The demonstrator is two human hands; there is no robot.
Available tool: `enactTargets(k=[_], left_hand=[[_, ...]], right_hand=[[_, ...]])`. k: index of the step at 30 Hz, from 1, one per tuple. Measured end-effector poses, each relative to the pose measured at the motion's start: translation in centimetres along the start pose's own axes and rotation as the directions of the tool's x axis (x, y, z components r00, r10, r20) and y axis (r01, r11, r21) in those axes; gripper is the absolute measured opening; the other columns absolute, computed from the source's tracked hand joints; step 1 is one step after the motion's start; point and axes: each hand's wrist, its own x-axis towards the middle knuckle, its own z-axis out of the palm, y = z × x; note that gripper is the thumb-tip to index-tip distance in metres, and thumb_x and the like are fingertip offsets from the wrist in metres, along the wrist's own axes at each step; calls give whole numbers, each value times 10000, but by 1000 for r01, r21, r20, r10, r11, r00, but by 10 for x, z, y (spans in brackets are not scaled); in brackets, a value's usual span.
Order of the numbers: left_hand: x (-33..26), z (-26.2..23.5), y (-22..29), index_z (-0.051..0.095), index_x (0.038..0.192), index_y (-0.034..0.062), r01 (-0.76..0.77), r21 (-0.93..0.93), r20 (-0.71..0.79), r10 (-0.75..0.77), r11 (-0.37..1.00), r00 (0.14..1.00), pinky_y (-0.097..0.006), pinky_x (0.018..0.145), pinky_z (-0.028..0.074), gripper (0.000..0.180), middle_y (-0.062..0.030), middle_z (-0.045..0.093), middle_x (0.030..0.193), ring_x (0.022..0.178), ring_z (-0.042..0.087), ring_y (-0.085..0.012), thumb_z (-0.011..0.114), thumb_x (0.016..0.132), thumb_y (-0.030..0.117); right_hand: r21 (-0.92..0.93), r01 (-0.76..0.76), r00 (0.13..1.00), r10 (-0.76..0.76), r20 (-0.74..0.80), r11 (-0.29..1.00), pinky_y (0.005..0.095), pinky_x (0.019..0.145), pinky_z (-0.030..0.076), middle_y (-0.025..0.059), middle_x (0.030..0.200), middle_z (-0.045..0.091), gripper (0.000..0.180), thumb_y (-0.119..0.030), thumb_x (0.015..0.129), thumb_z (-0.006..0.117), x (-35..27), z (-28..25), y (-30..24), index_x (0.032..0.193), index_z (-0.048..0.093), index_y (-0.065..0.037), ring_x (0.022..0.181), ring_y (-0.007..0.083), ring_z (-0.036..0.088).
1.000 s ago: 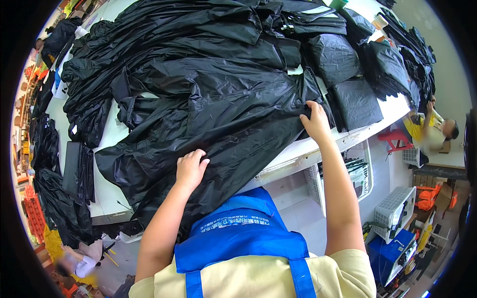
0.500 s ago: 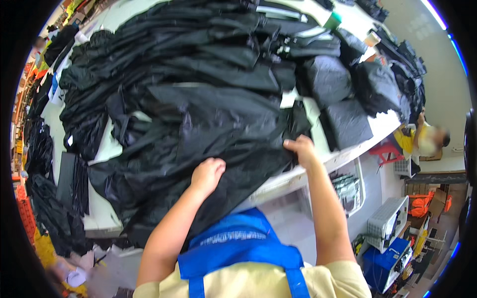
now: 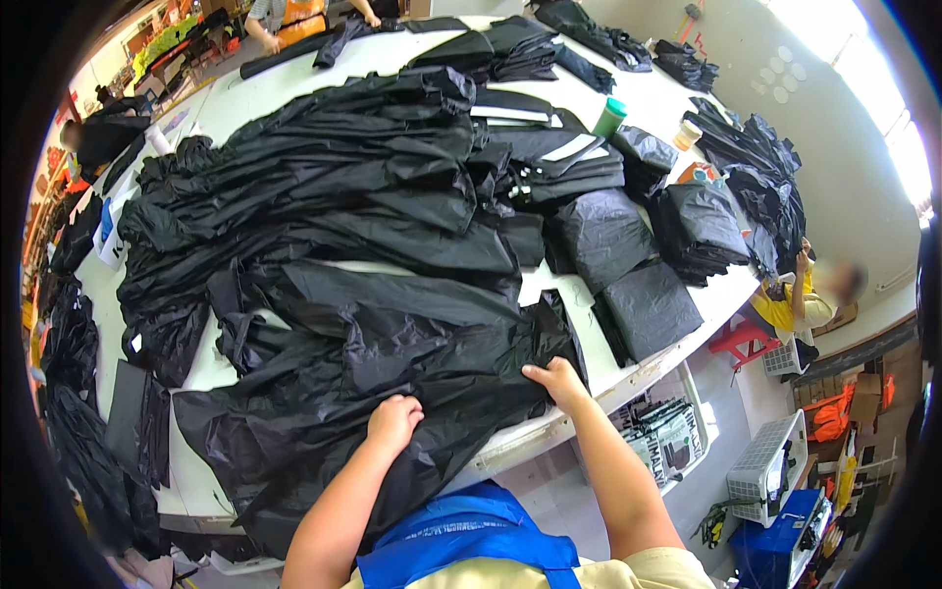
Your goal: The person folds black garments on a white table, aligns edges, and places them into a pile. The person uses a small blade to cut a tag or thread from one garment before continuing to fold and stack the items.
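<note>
A large black shiny garment (image 3: pixel 392 363) lies spread over the near edge of a white table (image 3: pixel 628 368). My left hand (image 3: pixel 394 422) is curled into its fabric near the hem, fingers closed on a fold. My right hand (image 3: pixel 555 380) pinches the same garment at its right corner, close to the table edge. Behind it, several more black garments (image 3: pixel 334 187) are laid out in overlapping rows.
Folded black bundles (image 3: pixel 648 309) and stacks (image 3: pixel 699 226) lie at the right. A green cup (image 3: pixel 609 117) and a pale cup (image 3: pixel 687 134) stand farther back. A seated person in yellow (image 3: pixel 797 294) is at the right edge. Crates (image 3: pixel 765 466) sit on the floor.
Both hands have drawn closer to me and closer together, gathering the garment's near edge. The right hand moved from the far right corner inward. The view shifted to show more of the table's far end.
</note>
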Motion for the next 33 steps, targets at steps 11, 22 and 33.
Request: enactTargets(k=[11,22,33], left_hand=[[1,-8,-1,680,813,71,169,-78,216,-148,983,965,-368,654,496,163,-97,677,774,750,658,-266,746,730,195],[23,-19,-1,678,756,96,179,173,330,-228,969,916,-405,662,493,239,-96,673,756,763,654,-281,788,689,297],[-139,-51,-37,606,1015,116,143,282,-170,-97,949,981,-413,797,426,241,-62,654,903,899,608,-259,653,808,231]], right_hand=[[62,-173,985,174,-10,983,316,607,482,64,753,630,341,-201,775,781,-11,2,2,719,602,84,661,132,567],[58,-20,999,22,-47,998,308,548,450,8,644,574,336,-206,783,778,-27,16,-5,657,617,60,583,103,499],[-618,90,816,-413,-404,781,373,771,480,207,914,685,410,-288,803,729,50,-49,-12,985,622,64,816,325,650]])
